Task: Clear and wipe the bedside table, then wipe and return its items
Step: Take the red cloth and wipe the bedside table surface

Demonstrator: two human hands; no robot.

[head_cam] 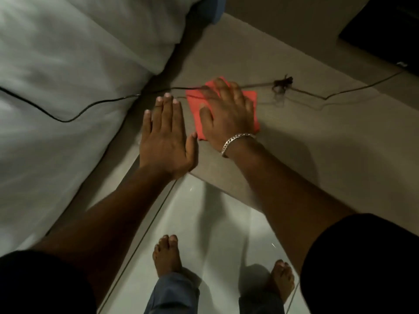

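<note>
The beige top of the bedside table (306, 137) fills the middle and right of the head view. A red cloth (195, 103) lies flat on it near the left edge. My right hand (229, 112), with a silver chain at the wrist, presses flat on that cloth with fingers spread. My left hand (165, 141) rests flat on the table's near left corner, fingers straight and together, holding nothing. A dark cable (362, 86) runs across the table behind the cloth, with a small tangled knot (282, 83) in it.
The white bed (56, 98) lies close along the table's left side, and the cable (68, 120) trails over its sheet. A dark flat object (385, 30) sits at the far right corner. Glossy floor tiles (215, 223) and my bare feet are below.
</note>
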